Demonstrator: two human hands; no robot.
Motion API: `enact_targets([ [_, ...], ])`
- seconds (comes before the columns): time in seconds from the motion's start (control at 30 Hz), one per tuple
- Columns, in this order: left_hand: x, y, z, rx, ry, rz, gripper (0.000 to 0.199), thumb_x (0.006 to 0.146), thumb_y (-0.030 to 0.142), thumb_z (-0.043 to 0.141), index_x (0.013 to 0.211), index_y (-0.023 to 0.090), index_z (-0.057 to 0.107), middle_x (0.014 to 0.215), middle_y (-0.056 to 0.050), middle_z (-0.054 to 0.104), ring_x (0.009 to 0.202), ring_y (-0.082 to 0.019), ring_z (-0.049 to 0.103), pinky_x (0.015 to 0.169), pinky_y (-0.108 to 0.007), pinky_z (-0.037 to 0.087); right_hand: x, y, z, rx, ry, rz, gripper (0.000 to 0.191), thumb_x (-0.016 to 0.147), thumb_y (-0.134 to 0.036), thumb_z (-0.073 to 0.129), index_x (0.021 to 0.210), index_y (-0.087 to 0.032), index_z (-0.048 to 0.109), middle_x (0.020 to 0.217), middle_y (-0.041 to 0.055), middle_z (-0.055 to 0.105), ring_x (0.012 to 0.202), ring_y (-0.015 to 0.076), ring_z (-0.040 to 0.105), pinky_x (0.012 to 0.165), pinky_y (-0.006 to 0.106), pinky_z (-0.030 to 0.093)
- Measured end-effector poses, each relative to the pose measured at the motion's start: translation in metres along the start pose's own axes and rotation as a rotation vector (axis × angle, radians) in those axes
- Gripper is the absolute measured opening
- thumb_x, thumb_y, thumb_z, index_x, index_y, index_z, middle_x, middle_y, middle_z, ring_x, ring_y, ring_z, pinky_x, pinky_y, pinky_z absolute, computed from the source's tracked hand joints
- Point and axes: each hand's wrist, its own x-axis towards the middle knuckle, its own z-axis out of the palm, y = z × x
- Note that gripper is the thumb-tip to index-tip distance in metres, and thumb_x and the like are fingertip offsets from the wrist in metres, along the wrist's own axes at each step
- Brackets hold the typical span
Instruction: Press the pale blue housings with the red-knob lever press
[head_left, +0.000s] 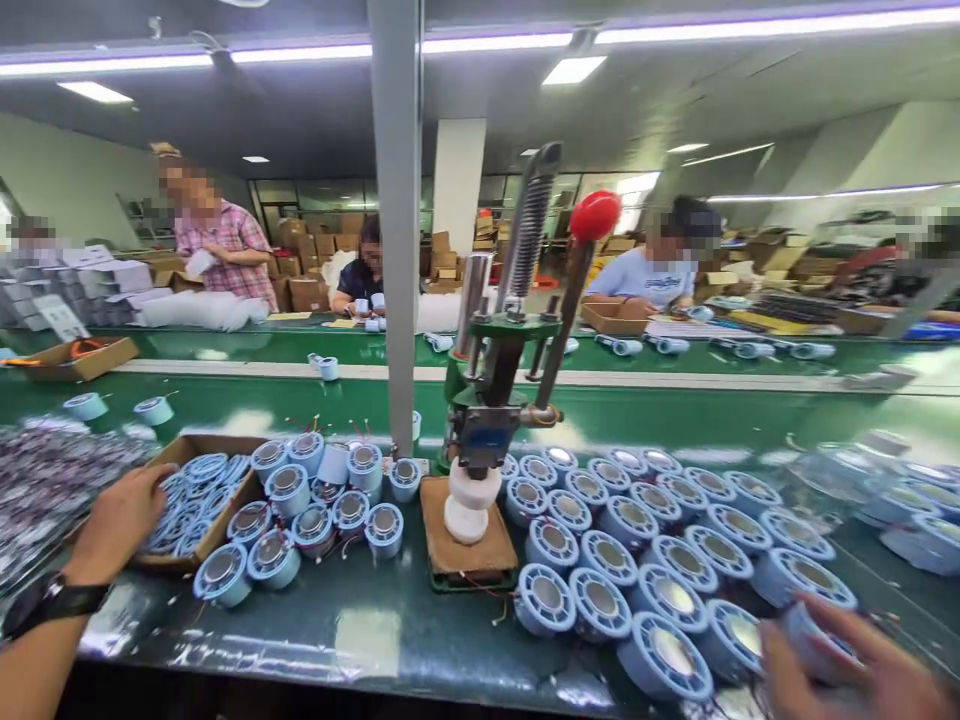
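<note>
My left hand [124,518], with a black watch on its wrist, is at the left edge of a cardboard box of light-blue rings [202,495]; its fingertips are partly hidden there. At the lower right, my right hand [847,665] is blurred, its fingers around a light-blue round part [814,640]. Rows of similar parts [671,595] with silver centres lie beside it. Between the hands stands a green hand press [491,400] with a red knob, its white round pieces above a brown pad [480,520].
A cluster of blue round parts [311,525] stands left of the press. Behind it rises a grey post [401,220]. Many small wired pieces [60,500] lie far left. Several people work across the green conveyor [225,395].
</note>
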Motion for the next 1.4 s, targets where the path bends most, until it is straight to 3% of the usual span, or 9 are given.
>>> enact_targets([
  [0.13,0.0,0.018,-0.003,0.003,0.044,0.014,0.03,0.077,0.024,0.041,0.091,0.016,0.066,0.089,0.0,0.063,0.09,-0.02,0.065,0.095,-0.038,0.052,-0.08,-0.144,0.052,0.447,-0.384,-0.573,0.036,0.09,-0.02,0.052,0.125,-0.03,0.057,0.122,0.0055,0.064,0.109,0.0219,0.066,0.09,0.034,0.057],
  [0.23,0.0,0.032,-0.021,0.001,0.155,0.015,0.027,0.081,0.024,0.043,0.093,0.016,0.066,0.091,-0.001,0.064,0.096,-0.022,0.065,0.097,-0.04,0.051,-0.121,-0.219,0.106,0.418,-0.481,-0.586,0.056,0.081,-0.011,0.055,0.136,-0.02,0.055,0.14,0.0162,0.052,0.124,0.0325,0.058,0.093,0.044,0.057],
  [0.3,-0.009,0.041,-0.039,0.003,0.256,0.002,0.026,0.083,0.026,0.044,0.094,0.018,0.066,0.094,0.0,0.066,0.092,-0.022,0.066,0.094,-0.04,0.053,-0.137,-0.236,0.13,0.379,-0.512,-0.562,0.057,0.077,-0.008,0.06,0.133,-0.018,0.059,0.144,0.0199,0.048,0.126,0.0396,0.054,0.092,0.052,0.055],
  [0.47,-0.09,0.093,-0.052,-0.241,0.332,0.008,0.018,0.086,0.036,0.055,0.096,0.028,0.068,0.094,0.004,0.072,0.074,-0.018,0.068,0.073,-0.03,0.058,-0.157,-0.189,0.121,0.497,-0.537,-0.651,0.024,0.081,-0.015,0.062,0.104,-0.023,0.065,0.147,0.0083,0.049,0.126,0.0304,0.055,0.094,0.044,0.055],
  [0.63,-0.173,0.194,0.019,-0.569,-0.158,0.355,0.025,0.093,0.022,0.048,0.095,0.023,0.073,0.096,-0.006,0.074,0.088,-0.021,0.072,0.079,-0.031,0.062,-0.148,-0.142,0.085,0.621,-0.566,-0.62,0.008,0.085,-0.014,0.055,0.081,-0.021,0.057,0.132,0.0064,0.062,0.118,0.0217,0.06,0.094,0.034,0.054],
  [0.73,-0.181,0.225,0.055,-0.531,-0.223,0.395,0.036,0.093,0.013,0.041,0.111,0.02,0.071,0.115,-0.012,0.07,0.107,-0.025,0.067,0.092,-0.043,0.059,-0.135,-0.13,0.075,0.635,-0.605,-0.564,0.007,0.087,-0.015,0.055,0.089,-0.02,0.06,0.131,0.0097,0.061,0.119,0.0215,0.061,0.095,0.032,0.054],
  [0.9,-0.18,0.219,0.055,-0.512,-0.387,0.397,0.032,0.093,0.023,0.056,0.123,0.024,0.066,0.124,-0.01,0.066,0.115,-0.026,0.062,0.1,-0.045,0.055,-0.131,-0.12,0.073,0.647,-0.603,-0.484,0.033,0.087,-0.019,0.06,0.12,-0.018,0.057,0.132,0.0136,0.059,0.122,0.0226,0.061,0.097,0.03,0.054],
  [1.2,-0.195,0.221,0.055,-0.393,-0.524,0.455,0.087,0.073,0.01,0.066,0.153,0.025,0.034,0.151,-0.009,0.048,0.138,-0.033,0.043,0.112,-0.057,0.043,-0.134,-0.121,0.071,0.652,-0.59,-0.438,0.04,0.085,-0.017,0.062,0.124,-0.02,0.054,0.128,0.0104,0.06,0.119,0.0195,0.063,0.097,0.026,0.054],
  [1.4,-0.194,0.224,0.06,-0.518,-0.409,0.258,0.056,0.084,0.024,0.066,0.138,0.022,0.054,0.131,-0.011,0.065,0.121,-0.03,0.061,0.103,-0.05,0.052,-0.132,-0.128,0.069,0.663,-0.509,-0.393,0.045,0.082,-0.015,0.063,0.126,-0.019,0.054,0.121,0.0077,0.068,0.11,0.0188,0.068,0.093,0.025,0.057],
])
